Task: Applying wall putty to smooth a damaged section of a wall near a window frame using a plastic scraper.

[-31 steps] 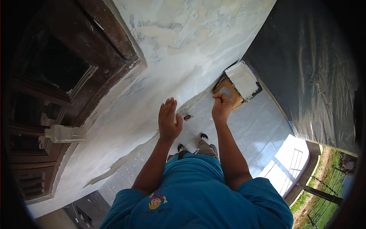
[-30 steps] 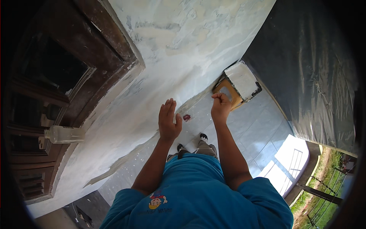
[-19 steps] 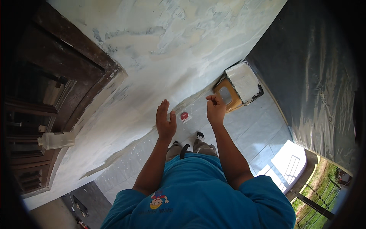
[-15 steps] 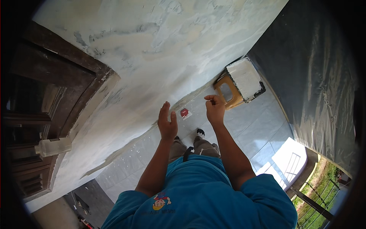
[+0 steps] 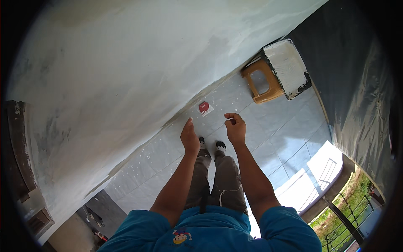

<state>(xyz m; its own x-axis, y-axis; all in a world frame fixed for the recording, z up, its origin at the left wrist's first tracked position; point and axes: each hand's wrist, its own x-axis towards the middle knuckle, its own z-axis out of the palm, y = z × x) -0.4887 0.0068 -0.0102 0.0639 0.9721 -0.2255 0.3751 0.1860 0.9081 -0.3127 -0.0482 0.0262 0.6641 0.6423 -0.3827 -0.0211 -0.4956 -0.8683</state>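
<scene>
One blue shirt [image 5: 218, 229] fills six o'clock. The left hand [image 5: 191, 138] points toward eleven, seen nearly edge-on, fingers straight and released; the right hand [image 5: 237, 129], toward one, has its fingers half-curled, a gap between index finger and thumb, nothing visible held. Below are brown-grey trousers [image 5: 224, 180]. At twelve o'clock, well beneath the hands, a red-and-white card [image 5: 205, 108] lies on the grey tiled floor [image 5: 268, 130]. Farther, at one, a tan stool [image 5: 272, 86] sits beside a white-topped, black-edged box [image 5: 286, 65]. A patchy pale wall [image 5: 121, 75] spans nine to twelve; dark sheeting [image 5: 348, 71] covers two.
</scene>
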